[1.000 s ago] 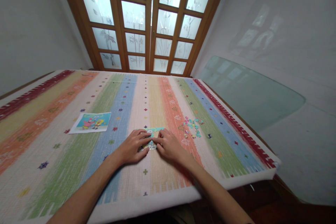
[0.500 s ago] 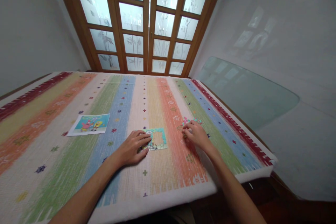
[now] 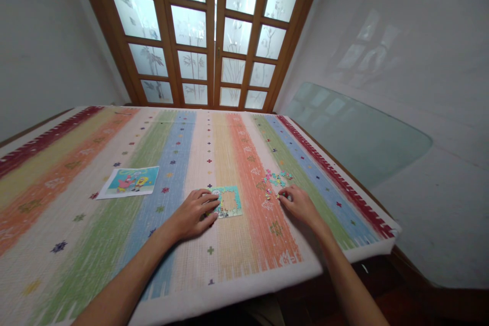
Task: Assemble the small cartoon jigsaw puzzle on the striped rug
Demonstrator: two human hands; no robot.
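Observation:
A small, partly built jigsaw puzzle [image 3: 228, 201], a teal frame with an unfilled middle, lies on the striped cloth. My left hand [image 3: 193, 215] rests flat with spread fingers on the puzzle's left edge. To the right, several loose puzzle pieces [image 3: 275, 180] lie scattered on the orange and green stripes. My right hand [image 3: 300, 205] sits at the near edge of that pile, fingertips pinched together on a small piece that I cannot make out clearly.
A printed cartoon reference picture [image 3: 130, 181] lies to the left on the multicoloured striped tablecloth [image 3: 95, 224]. Wooden glass-paned doors [image 3: 206, 35] stand behind the table. A glass sheet [image 3: 355, 132] leans against the right wall. The table's right edge is close to my right hand.
My right hand left the puzzle, went right to the loose pieces, and has since drawn back slightly to the pile's near edge. My left hand stayed on the puzzle.

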